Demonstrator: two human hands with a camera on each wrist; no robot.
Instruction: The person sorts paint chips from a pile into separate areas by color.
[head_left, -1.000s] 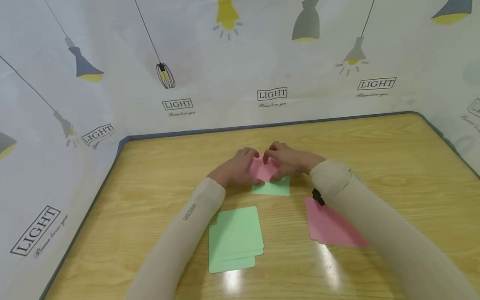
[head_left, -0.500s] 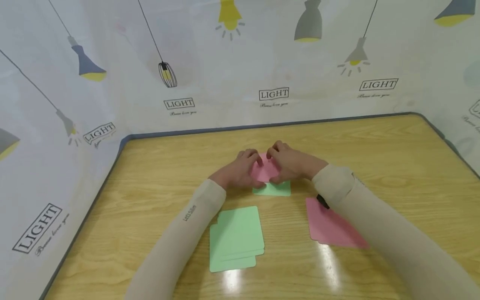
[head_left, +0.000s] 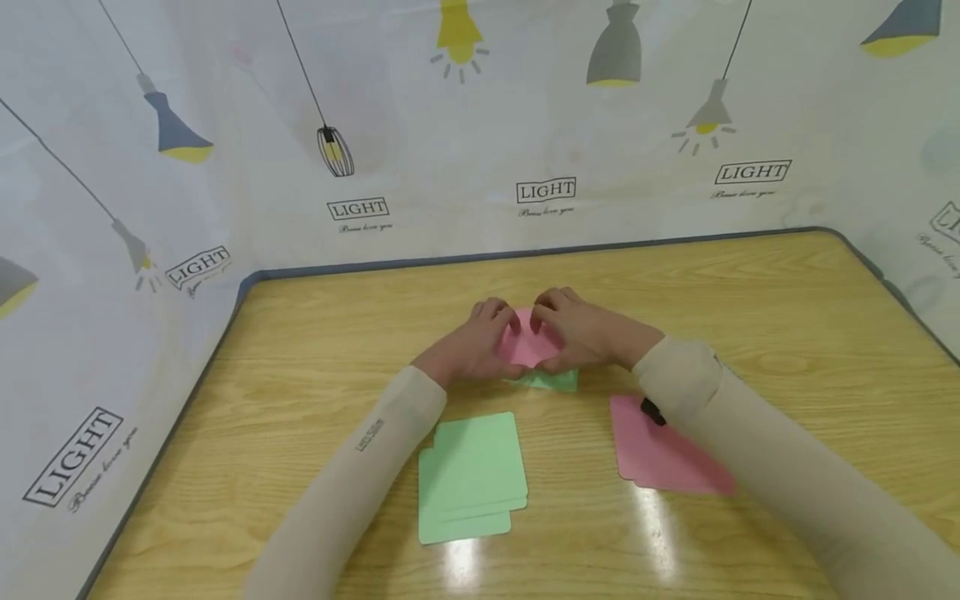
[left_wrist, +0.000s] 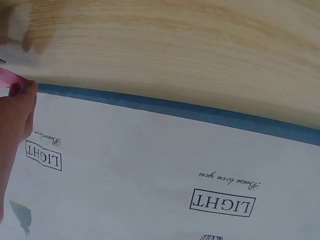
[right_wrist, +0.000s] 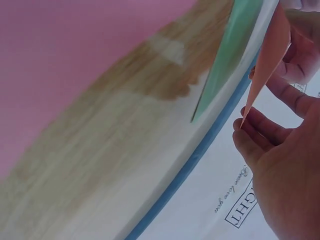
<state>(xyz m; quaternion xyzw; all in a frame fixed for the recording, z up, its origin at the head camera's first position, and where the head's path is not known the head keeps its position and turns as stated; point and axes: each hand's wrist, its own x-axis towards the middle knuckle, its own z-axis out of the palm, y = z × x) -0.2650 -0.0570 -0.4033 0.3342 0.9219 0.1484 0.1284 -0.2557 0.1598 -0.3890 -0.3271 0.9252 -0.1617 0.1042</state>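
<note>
Between my two hands a pink card [head_left: 528, 343] is held at the far middle of the table. My left hand [head_left: 480, 342] pinches its left side, and my right hand [head_left: 588, 332] pinches its right side. In the right wrist view the pink card [right_wrist: 269, 62] stands on a slant between the fingers and thumb. A pale green card [head_left: 553, 381] shows just below it in the head view, partly covered by the pink card and hands. The left wrist view catches only a corner of the pink card [left_wrist: 9, 78] by the left hand [left_wrist: 17, 117].
Nearer the front lies a loose stack of green cards [head_left: 480, 471]. Pink cards [head_left: 663, 454] lie at the right, partly under the right forearm. The wooden table [head_left: 300, 417] meets a printed white backdrop [head_left: 450, 150] along a dark blue edge [head_left: 397, 265].
Both hands have shifted slightly toward the front with the pink card, and less of the green card below it shows. The card stacks have stayed put.
</note>
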